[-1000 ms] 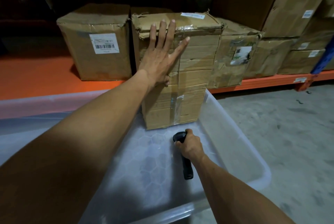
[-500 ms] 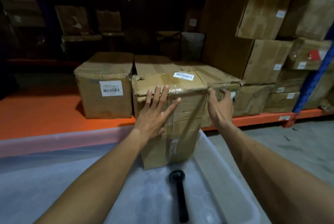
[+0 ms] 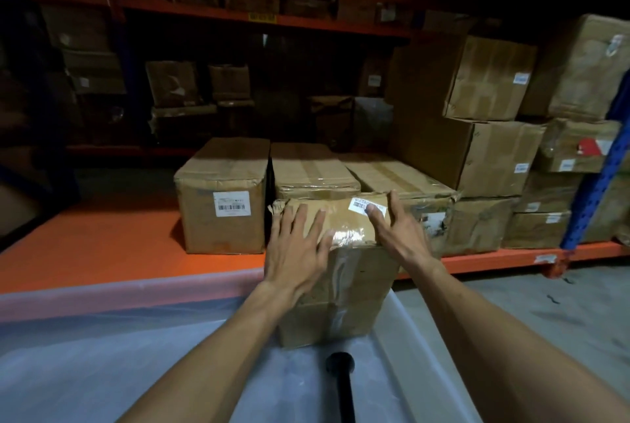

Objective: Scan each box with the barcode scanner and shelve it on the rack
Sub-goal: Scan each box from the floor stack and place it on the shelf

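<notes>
Both hands (image 3: 344,245) now lie atop the box (image 3: 341,286); scanner (image 3: 342,385) released.

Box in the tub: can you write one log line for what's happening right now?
step: gripping box | left hand: flat on box top | right hand: on its top right edge | scanner: lying in tub, unheld | shelved: not yet

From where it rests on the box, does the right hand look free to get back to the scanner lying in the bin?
Probably yes. The right hand rests open on the box top, holding nothing. The scanner lies loose on the bin floor just in front of the box, uncovered, between both forearms.
</notes>
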{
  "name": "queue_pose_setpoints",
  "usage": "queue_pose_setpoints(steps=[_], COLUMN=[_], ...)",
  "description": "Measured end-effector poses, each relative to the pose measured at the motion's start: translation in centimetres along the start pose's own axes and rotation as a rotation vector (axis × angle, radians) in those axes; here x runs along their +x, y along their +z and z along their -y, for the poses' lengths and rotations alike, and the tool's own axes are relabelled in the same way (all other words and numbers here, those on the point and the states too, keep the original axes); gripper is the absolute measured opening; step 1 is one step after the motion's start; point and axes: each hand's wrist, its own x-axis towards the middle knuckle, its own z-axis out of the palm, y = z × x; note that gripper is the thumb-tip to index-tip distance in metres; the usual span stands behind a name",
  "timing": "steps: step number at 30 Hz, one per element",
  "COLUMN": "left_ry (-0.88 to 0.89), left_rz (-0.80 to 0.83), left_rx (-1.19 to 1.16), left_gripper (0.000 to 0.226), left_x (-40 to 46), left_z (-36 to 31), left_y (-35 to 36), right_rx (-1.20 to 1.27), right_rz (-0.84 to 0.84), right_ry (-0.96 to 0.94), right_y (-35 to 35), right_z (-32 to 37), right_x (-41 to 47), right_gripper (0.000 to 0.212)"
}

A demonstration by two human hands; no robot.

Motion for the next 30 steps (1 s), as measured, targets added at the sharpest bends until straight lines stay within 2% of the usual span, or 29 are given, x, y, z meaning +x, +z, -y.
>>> queue_pose_setpoints(steps=[3, 7, 10, 12, 14, 15, 17, 18, 20, 24, 30], left_ry=[-0.187, -0.478, -0.595, -0.693, -0.801, -0.867, -0.998, -1.031, -1.026, -0.996, -0.871], left_rz=[0.113, 0.238, 0.129, 0.049, 0.040, 0.048, 0.110, 0.156, 0.222, 0.231, 0.109], left_rx=[-0.069, -0.483, -0.735, -0.799, -0.855, -0.911, -1.033, -1.083, -1.162, -1.223, -1.181], left_gripper=[0.067, 0.069, 0.057, 0.049, 0.041, 0.047, 0.078, 0.085, 0.080, 0.065, 0.018], left_x=[1.2, 1.8, 0.5, -0.5, -1.3, -1.7, -2.4, -2.5, -2.5, -3.2, -6.2], left_z=[0.7, 1.6, 0.7, -0.1, -0.6, -0.7, -0.4, -0.2, 0.1, -0.3, -0.7], left_y=[-1.1, -2.7, -3.4, -3.8, -3.9, -3.9, -4.0, -4.1, -3.8, -3.5, -3.6], right_rx=[0.039, 0.012, 0.083, 0.169, 0.239, 0.269, 0.309, 0.327, 0.362, 0.355, 0.379], right_rz=[0.010, 0.070, 0.102, 0.092, 0.067, 0.059, 0.070, 0.090, 0.135, 0.169, 0.070], right_ry=[0.004, 0.037, 0.097, 0.234, 0.361, 0.396, 0.415, 0.412, 0.413, 0.418, 0.359], right_y=[-0.4, -2.2, -3.4, -3.5, -3.3, -3.1, -2.8, -2.7, -2.8, -3.2, -2.6], right_z=[-0.6, -1.0, -0.7, -0.6, -0.6, -0.6, -0.6, -0.6, -0.6, -1.0, -1.6], right_x=[-1.6, -3.2, -3.6, -3.7, -3.8, -3.8, -3.9, -4.0, -4.6, -5.4, -9.7], right_gripper=[0.099, 0.097, 0.088, 0.098, 0.103, 0.098, 0.076, 0.065, 0.052, 0.050, 0.035])
